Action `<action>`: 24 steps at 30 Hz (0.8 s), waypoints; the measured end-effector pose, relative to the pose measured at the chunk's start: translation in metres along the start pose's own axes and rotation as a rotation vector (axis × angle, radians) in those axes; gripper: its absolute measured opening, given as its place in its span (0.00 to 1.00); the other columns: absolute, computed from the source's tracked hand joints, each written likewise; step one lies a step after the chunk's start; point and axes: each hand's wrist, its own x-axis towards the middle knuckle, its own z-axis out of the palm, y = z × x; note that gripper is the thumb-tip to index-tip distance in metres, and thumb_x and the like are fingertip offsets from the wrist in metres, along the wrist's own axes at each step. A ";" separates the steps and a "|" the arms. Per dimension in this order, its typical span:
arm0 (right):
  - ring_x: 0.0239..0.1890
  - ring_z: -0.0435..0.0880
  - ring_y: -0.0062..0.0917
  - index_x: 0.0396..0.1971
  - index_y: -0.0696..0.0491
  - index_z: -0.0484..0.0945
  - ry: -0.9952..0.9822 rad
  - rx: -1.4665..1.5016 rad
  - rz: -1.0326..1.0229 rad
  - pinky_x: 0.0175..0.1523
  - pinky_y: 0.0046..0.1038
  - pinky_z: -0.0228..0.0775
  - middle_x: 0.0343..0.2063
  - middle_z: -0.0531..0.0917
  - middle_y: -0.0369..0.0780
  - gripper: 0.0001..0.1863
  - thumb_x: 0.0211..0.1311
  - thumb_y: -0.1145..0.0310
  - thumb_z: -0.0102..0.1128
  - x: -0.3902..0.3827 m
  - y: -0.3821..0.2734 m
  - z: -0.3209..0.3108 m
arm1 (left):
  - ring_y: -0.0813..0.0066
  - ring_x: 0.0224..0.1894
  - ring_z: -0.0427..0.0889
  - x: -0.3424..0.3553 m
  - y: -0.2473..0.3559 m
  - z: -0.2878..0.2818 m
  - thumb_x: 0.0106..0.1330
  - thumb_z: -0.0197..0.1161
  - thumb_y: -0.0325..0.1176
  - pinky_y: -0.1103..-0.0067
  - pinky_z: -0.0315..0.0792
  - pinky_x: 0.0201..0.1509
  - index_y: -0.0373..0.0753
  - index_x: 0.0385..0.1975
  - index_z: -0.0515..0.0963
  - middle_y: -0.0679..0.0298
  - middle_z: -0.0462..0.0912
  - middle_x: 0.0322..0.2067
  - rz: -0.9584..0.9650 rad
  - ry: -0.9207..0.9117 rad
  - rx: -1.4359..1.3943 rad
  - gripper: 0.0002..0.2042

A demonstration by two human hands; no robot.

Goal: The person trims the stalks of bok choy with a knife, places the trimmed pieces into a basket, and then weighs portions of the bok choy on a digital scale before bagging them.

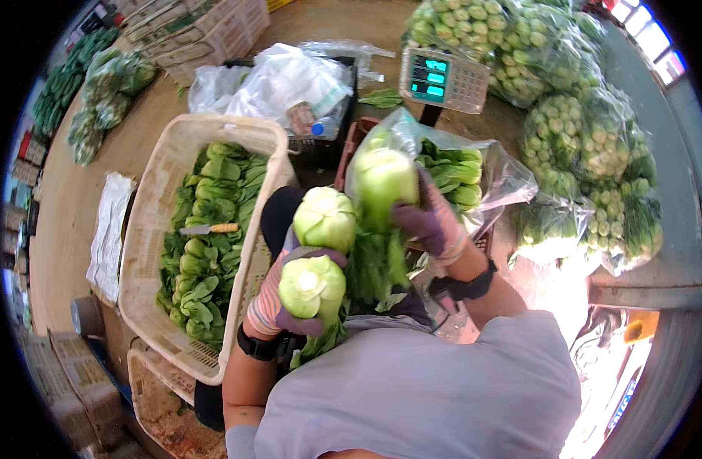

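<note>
Both my hands wear striped gloves with purple fingers. My left hand [267, 300] grips two bok choy heads, a lower one [311, 287] and an upper one [324, 219], their pale bases turned up. In my right hand [431, 222] is another bok choy [385, 183], blurred by motion, its leaves hanging down. It is beside an open clear plastic bag [512, 183] that contains more bok choy [462, 176]. To my left, a cream plastic crate [280, 141] holds rows of bok choy, and a knife [209, 229] with a wooden handle lies on them.
Behind the bag stands a scale's display [447, 80]. Filled bags of bok choy [554, 138] are piled at the right. A black crate [339, 130] with plastic bags [290, 80] stands ahead. Stacked crates [202, 34] are at the back; another crate [148, 398] lies lower left.
</note>
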 end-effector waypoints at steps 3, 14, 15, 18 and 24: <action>0.50 0.75 0.32 0.56 0.53 0.64 0.356 0.381 -0.028 0.55 0.38 0.68 0.48 0.76 0.40 0.26 0.60 0.60 0.56 -0.011 0.009 -0.107 | 0.67 0.48 0.72 0.044 -0.008 0.017 0.26 0.73 0.47 0.74 0.62 0.57 0.40 0.43 0.74 0.64 0.76 0.41 0.131 -0.104 -0.018 0.37; 0.58 0.67 0.41 0.60 0.48 0.63 0.788 0.952 0.028 0.62 0.46 0.59 0.56 0.70 0.43 0.31 0.63 0.43 0.43 -0.065 0.145 -0.217 | 0.69 0.48 0.73 0.148 0.027 0.039 0.44 0.70 0.54 0.76 0.66 0.51 0.38 0.47 0.72 0.61 0.75 0.45 -0.035 -0.320 -0.122 0.34; 0.58 0.67 0.40 0.60 0.49 0.63 0.798 0.992 0.062 0.63 0.46 0.60 0.56 0.70 0.43 0.30 0.64 0.44 0.43 -0.070 0.151 -0.222 | 0.65 0.50 0.72 0.168 0.031 0.052 0.44 0.70 0.51 0.74 0.65 0.54 0.38 0.47 0.73 0.58 0.74 0.47 0.063 -0.406 -0.003 0.32; 0.57 0.68 0.39 0.60 0.49 0.63 0.827 0.985 0.062 0.62 0.43 0.61 0.56 0.70 0.43 0.29 0.65 0.46 0.42 -0.075 0.161 -0.233 | 0.54 0.55 0.69 0.228 0.032 0.100 0.43 0.70 0.45 0.69 0.63 0.59 0.38 0.45 0.75 0.49 0.68 0.54 0.345 -0.484 0.187 0.28; 0.52 0.74 0.32 0.58 0.52 0.63 0.636 0.402 0.126 0.58 0.33 0.66 0.54 0.72 0.41 0.24 0.63 0.60 0.48 -0.105 0.132 -0.233 | 0.52 0.61 0.61 0.300 -0.035 0.207 0.38 0.72 0.50 0.66 0.60 0.61 0.53 0.48 0.77 0.47 0.56 0.63 0.057 -0.782 1.341 0.31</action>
